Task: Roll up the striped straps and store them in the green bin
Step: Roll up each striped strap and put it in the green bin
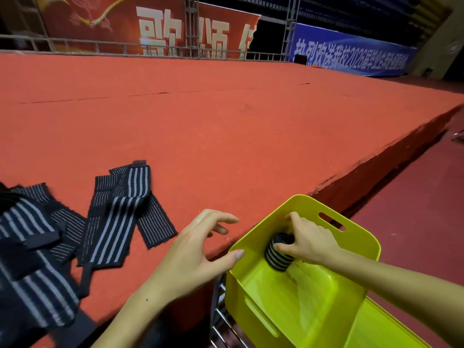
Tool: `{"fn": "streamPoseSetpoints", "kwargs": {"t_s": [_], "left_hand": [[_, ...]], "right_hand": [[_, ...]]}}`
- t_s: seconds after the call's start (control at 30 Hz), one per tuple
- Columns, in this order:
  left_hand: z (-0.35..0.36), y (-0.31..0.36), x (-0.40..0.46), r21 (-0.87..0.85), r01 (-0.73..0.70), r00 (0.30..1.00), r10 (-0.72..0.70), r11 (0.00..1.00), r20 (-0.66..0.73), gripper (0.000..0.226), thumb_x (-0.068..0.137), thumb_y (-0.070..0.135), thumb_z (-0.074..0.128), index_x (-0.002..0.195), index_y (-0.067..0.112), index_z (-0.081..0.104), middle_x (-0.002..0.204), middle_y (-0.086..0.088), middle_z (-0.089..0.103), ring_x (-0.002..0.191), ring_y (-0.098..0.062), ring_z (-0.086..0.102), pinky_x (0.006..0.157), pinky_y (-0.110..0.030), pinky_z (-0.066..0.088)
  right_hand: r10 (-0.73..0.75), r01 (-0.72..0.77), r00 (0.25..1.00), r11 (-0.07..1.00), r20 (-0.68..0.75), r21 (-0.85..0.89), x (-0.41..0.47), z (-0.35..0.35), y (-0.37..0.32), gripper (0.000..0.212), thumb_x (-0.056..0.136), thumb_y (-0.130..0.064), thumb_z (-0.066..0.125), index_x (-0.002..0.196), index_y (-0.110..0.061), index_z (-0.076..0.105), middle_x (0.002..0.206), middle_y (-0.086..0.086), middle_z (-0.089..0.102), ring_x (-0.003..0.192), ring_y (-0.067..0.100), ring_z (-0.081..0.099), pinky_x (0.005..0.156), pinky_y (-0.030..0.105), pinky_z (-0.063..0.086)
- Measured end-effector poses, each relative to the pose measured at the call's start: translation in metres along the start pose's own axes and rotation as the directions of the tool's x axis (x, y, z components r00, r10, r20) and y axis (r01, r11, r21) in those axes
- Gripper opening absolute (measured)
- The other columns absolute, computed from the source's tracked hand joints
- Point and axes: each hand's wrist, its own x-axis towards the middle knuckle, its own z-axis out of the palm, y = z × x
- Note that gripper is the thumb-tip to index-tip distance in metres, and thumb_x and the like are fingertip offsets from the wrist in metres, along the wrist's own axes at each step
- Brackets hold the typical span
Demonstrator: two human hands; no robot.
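My right hand (307, 241) is inside the green bin (361, 237), fingers curled round a rolled strap (277, 256) held near the far wall; can't tell if the roll touches the bin floor. My left hand (193, 249) hovers over the red stage edge (226, 136), fingers spread loose, holding nothing, thumb near the bin rim. Unrolled striped straps (120, 212) lie flat on the stage, left.

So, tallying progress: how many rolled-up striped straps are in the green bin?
1: a black-and-grey striped rolled strap, held by the right hand inside the lime-green plastic bin.
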Motion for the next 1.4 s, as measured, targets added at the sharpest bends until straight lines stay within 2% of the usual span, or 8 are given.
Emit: {"fn": "streamPoseSetpoints", "kwargs": {"t_s": [0.23,0.43,0.53,0.73,1.0,1.2,1.3,1.4], "left_hand": [[-0.029,0.017,-0.017,-0.011,0.02,0.995,-0.021,1.0,-0.101,0.052,0.089,0.038,0.087,0.134,0.039,0.061,0.131,0.017,0.067,0.118,-0.011,0.069,0.1,-0.038,0.055],[-0.069,0.027,-0.056,-0.003,0.04,0.987,-0.04,0.999,-0.158,0.052,0.089,0.043,0.085,0.135,0.042,0.06,0.129,0.018,0.067,0.119,-0.011,0.069,0.101,-0.036,0.056],[-0.102,0.021,-0.089,0.05,0.091,0.976,-0.079,0.995,-0.204,0.052,0.09,0.042,0.085,0.135,0.045,0.058,0.128,0.02,0.067,0.121,-0.009,0.067,0.1,-0.031,0.054],[-0.18,-0.007,-0.165,0.085,0.25,0.916,-0.208,0.964,-0.342,0.053,0.085,0.048,0.083,0.133,0.042,0.06,0.127,0.02,0.071,0.122,-0.005,0.068,0.105,-0.042,0.055],[-0.264,-0.05,-0.261,0.084,0.475,0.758,-0.359,0.876,-0.546,0.051,0.085,0.044,0.087,0.128,0.051,0.06,0.125,0.021,0.073,0.118,-0.004,0.071,0.101,-0.031,0.057],[-0.309,-0.084,-0.285,0.075,0.574,0.669,-0.414,0.816,-0.617,0.051,0.086,0.045,0.088,0.129,0.046,0.061,0.123,0.022,0.073,0.113,-0.006,0.072,0.1,-0.045,0.057],[-0.333,-0.104,-0.275,0.072,0.575,0.649,-0.401,0.815,-0.646,0.049,0.086,0.051,0.084,0.129,0.044,0.063,0.121,0.02,0.073,0.108,-0.01,0.074,0.097,-0.044,0.059],[-0.355,-0.126,-0.256,0.078,0.574,0.65,-0.396,0.815,-0.649,0.046,0.088,0.042,0.086,0.127,0.044,0.063,0.119,0.02,0.073,0.109,-0.01,0.073,0.096,-0.042,0.06]], "right_hand": [[-0.094,0.156,0.972,0.943,-0.216,0.293,-0.062,-0.069,-0.026,0.069,0.072,-0.088,0.063,0.128,-0.052,0.044,0.099,-0.027,0.068,0.081,-0.004,0.07,0.073,0.043,0.061],[-0.242,0.391,0.908,0.783,-0.343,0.484,-0.113,-0.108,-0.11,0.057,0.077,-0.068,0.078,0.126,-0.05,0.053,0.103,-0.024,0.072,0.083,0.004,0.074,0.071,0.043,0.06],[-0.356,0.492,0.869,0.694,-0.343,0.526,-0.118,-0.107,-0.163,0.057,0.078,-0.063,0.078,0.128,-0.047,0.054,0.104,-0.017,0.073,0.085,0.011,0.075,0.072,0.045,0.061],[-0.54,0.609,0.784,0.568,-0.308,0.554,-0.102,-0.083,-0.273,0.053,0.083,-0.058,0.078,0.128,-0.045,0.054,0.101,-0.015,0.074,0.082,0.013,0.073,0.073,0.044,0.06],[-0.708,0.667,0.677,0.473,-0.202,0.575,-0.066,-0.04,-0.416,0.041,0.091,-0.055,0.075,0.125,-0.046,0.053,0.1,-0.021,0.074,0.081,0.007,0.071,0.079,0.037,0.058],[-0.734,0.625,0.662,0.433,-0.148,0.649,-0.036,-0.011,-0.497,0.039,0.094,-0.052,0.073,0.126,-0.043,0.054,0.099,-0.023,0.074,0.077,0.005,0.069,0.083,0.041,0.06],[-0.733,0.612,0.66,0.399,-0.163,0.683,-0.016,-0.002,-0.535,0.038,0.093,-0.053,0.073,0.124,-0.044,0.054,0.098,-0.021,0.075,0.078,0.007,0.071,0.083,0.044,0.061],[-0.726,0.599,0.661,0.359,-0.189,0.716,0.004,0.004,-0.568,0.041,0.089,-0.059,0.071,0.124,-0.045,0.055,0.098,-0.019,0.075,0.078,0.007,0.072,0.081,0.046,0.062]]}}
